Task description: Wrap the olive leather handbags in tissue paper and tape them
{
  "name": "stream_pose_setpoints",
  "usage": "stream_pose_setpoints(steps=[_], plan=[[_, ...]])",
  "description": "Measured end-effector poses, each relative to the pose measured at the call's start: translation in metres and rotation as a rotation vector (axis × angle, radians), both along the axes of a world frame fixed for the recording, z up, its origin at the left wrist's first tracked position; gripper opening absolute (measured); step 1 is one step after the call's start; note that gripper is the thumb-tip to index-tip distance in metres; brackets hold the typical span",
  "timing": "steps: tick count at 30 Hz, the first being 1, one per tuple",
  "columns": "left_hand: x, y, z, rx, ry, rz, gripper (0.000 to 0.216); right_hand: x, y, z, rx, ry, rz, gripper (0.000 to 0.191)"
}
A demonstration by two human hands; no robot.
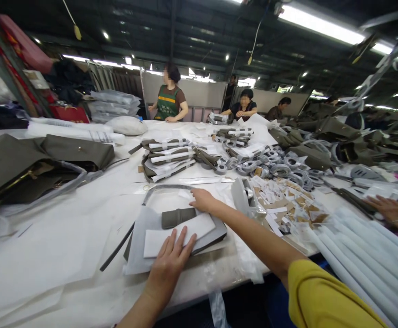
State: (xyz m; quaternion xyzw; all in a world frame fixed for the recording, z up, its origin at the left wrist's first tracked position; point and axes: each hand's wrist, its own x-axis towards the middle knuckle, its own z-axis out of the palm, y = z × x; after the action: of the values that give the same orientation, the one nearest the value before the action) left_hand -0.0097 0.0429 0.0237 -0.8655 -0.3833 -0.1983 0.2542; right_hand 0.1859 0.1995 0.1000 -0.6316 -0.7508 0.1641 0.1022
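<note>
A grey bag piece [215,234] lies flat on the white table [48,255] in front of me, with a white sheet [181,234] across it and a dark olive flap [177,217] above that. My left hand [169,266] rests on the near edge of the white sheet, fingers stretched out flat. My right hand [202,199] reaches past the piece's far side, fingers curled down onto the clear plastic and the grey strap [164,187] there. What it grips, if anything, is hidden.
Olive bags [31,168] lie at the left. Stacks of wrapped olive pieces [167,159] and coiled grey straps [281,168] sit further back. White paper rolls [366,255] lie at the right, beside another person's hand [388,207]. Other people stand at the far side.
</note>
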Motion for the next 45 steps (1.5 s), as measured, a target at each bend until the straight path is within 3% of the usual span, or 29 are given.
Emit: stream_pose_setpoints(steps=[4,9,15,19,23,28,32,36,40,45], plan=[[0.003,0.001,-0.007,0.044,-0.071,0.025,0.057,-0.012,0.034,-0.015,-0.145,-0.020,-0.017,0.024],[0.004,0.001,-0.009,0.039,-0.110,0.029,0.056,0.001,0.054,-0.021,-0.246,0.192,-0.060,0.021],[0.004,0.000,-0.006,0.027,-0.115,0.026,0.056,0.003,0.072,-0.015,-0.169,0.501,-0.186,0.020],[0.004,0.001,-0.009,0.033,-0.134,0.031,0.053,-0.001,0.070,0.002,-0.094,0.663,-0.179,0.014],[0.006,0.007,-0.018,0.079,-0.148,0.029,0.048,0.004,0.042,0.029,0.018,0.760,-0.087,0.014],[0.007,0.025,-0.033,0.257,-0.178,0.037,0.043,0.022,-0.027,0.045,0.157,0.763,0.167,0.027],[0.003,0.030,-0.032,0.225,-0.121,0.012,0.046,0.039,-0.083,0.031,0.213,0.684,0.215,0.030],[-0.001,0.019,-0.016,0.072,-0.063,0.009,0.059,0.048,-0.123,0.005,0.272,0.565,0.378,0.030],[-0.003,0.011,-0.001,-0.070,-0.047,-0.019,0.065,0.053,-0.145,-0.022,0.392,0.373,0.497,0.036],[-0.003,0.009,0.004,-0.130,-0.039,-0.028,0.066,0.057,-0.160,-0.040,0.449,0.200,0.547,0.040]])
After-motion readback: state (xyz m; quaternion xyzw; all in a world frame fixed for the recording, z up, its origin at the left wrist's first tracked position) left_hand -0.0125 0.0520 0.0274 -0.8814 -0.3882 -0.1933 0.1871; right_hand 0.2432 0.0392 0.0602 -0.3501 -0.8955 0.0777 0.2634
